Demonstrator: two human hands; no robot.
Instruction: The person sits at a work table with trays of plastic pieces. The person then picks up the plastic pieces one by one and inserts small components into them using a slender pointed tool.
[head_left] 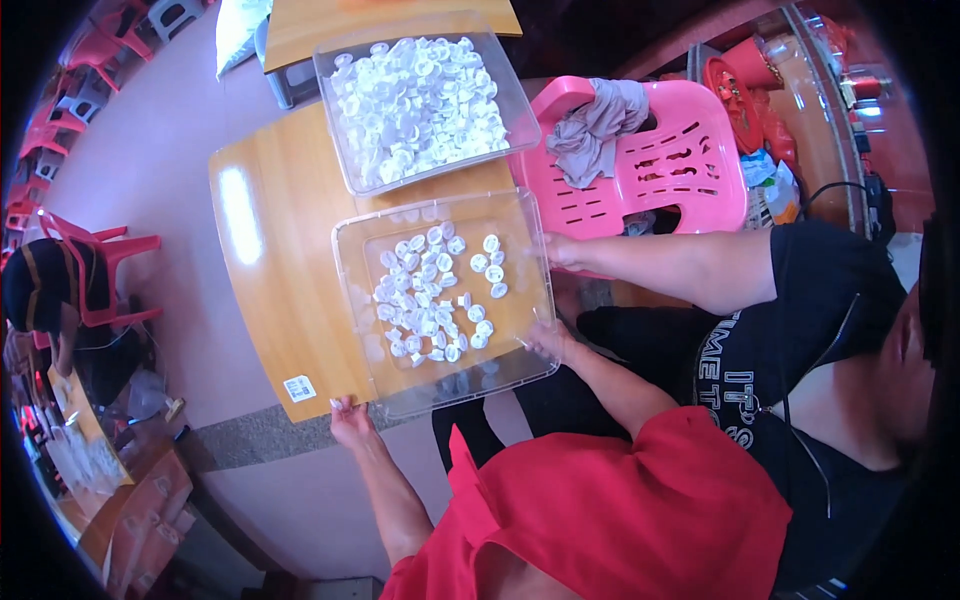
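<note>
A shallow clear plastic bin (520,385) lies on the near part of the wooden table, with many small round white plastic pieces (425,290) loose inside it. My right hand (550,340) grips the bin's right wall, its fingers at the rim. By the table's near left corner, my left hand (352,422) is closed, thumb and fingers pinched together. Something small and white shows at its fingertips; I cannot make out what it is. Beyond stands a second clear bin (350,178), heaped with the same white pieces.
The wooden table (275,270) carries both bins. At my right sits a person in a black top (800,330), one hand (565,252) by the near bin's wall. A pink chair (690,180) with a grey cloth (595,135) stands behind. Another person (50,285) works at far left.
</note>
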